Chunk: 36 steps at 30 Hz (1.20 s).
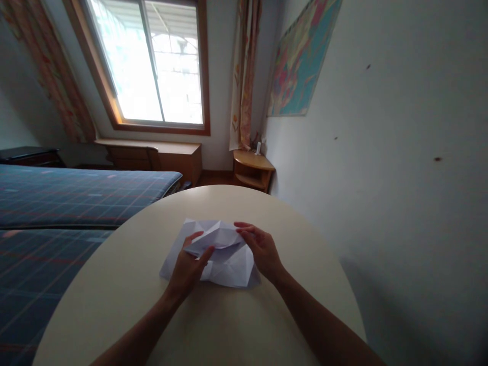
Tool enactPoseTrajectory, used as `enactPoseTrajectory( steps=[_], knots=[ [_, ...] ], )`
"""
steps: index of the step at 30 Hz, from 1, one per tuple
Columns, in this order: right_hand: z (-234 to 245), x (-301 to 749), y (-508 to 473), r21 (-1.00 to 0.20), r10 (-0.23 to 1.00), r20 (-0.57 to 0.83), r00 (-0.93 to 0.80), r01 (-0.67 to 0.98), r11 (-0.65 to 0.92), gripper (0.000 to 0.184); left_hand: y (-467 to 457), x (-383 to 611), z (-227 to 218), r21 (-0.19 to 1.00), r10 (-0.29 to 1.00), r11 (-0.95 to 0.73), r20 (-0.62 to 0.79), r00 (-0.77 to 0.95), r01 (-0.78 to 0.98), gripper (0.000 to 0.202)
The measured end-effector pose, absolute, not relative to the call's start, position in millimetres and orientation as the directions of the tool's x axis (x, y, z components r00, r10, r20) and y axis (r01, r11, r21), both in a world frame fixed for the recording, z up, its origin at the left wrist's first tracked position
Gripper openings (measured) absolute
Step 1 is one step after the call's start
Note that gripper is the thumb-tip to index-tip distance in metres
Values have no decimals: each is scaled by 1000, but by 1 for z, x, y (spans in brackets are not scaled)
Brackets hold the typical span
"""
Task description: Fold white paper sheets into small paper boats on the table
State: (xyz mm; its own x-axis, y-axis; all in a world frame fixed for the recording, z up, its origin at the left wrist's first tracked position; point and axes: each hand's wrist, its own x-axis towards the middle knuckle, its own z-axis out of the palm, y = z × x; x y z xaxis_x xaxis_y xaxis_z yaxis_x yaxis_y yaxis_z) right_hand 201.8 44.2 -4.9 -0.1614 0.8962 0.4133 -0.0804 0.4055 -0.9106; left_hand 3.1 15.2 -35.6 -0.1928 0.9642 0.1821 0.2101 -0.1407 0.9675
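A folded piece of white paper (pixel 219 237) is held between my hands, just above the round cream table (pixel 236 325). My left hand (pixel 189 267) grips its left end, with the thumb on the near side and fingers at the far side. At the right end, my right hand (pixel 262 249) pinches the paper's tip between thumb and fingers. Under it lies more creased white paper (pixel 232 272), spread flat on the table with some edges lifted. Whether the upper and lower paper are one sheet, I cannot tell.
Left of the table is a bed with a blue plaid mattress (pixel 87 195). A white wall (pixel 400 203) stands close on the right. Beyond the table are a small corner shelf (pixel 253 160), a wooden desk (pixel 177 148) and a bright window (pixel 171 76).
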Motion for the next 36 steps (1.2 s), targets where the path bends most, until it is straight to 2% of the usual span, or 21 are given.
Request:
enactPoseTrajectory(
  steps=[3,6,10,12,14,18,21,24,30,34,36],
  knots=[
    [-9,199,46,-923,934,339,-108,-230,309,23,14,2,-39,937,963,-193,237,-125,293,67],
    [-11,196,46,-871,961,269,-62,-442,215,25,11,0,-43,831,911,-318,401,-97,456,61],
    [-4,194,44,-775,972,236,-12,-606,181,27,8,-3,-42,557,684,-543,728,-54,629,59],
    [-1,194,43,-753,974,224,18,-632,185,28,7,-6,-39,393,558,-623,829,32,676,57],
    [1,195,43,-744,977,211,40,-642,188,29,6,-7,-34,258,497,-641,857,135,723,47],
    [2,195,43,-735,981,186,60,-654,179,32,5,-8,-27,162,509,-624,826,240,765,30],
    [1,196,44,-743,979,192,65,-642,188,33,2,-8,-24,151,491,-651,831,261,744,21],
    [0,197,47,-767,973,214,83,-602,221,31,-1,-7,-23,225,530,-655,817,226,721,7],
    [-3,202,51,-835,961,222,165,-477,275,33,-5,-10,-21,329,697,-608,657,287,723,19],
    [-7,205,56,-862,956,202,212,-425,276,34,-5,-10,-22,396,720,-648,598,353,651,19],
    [-10,206,59,-862,955,194,224,-426,275,35,-6,-6,-22,467,741,-626,607,289,625,20]
  ],
)
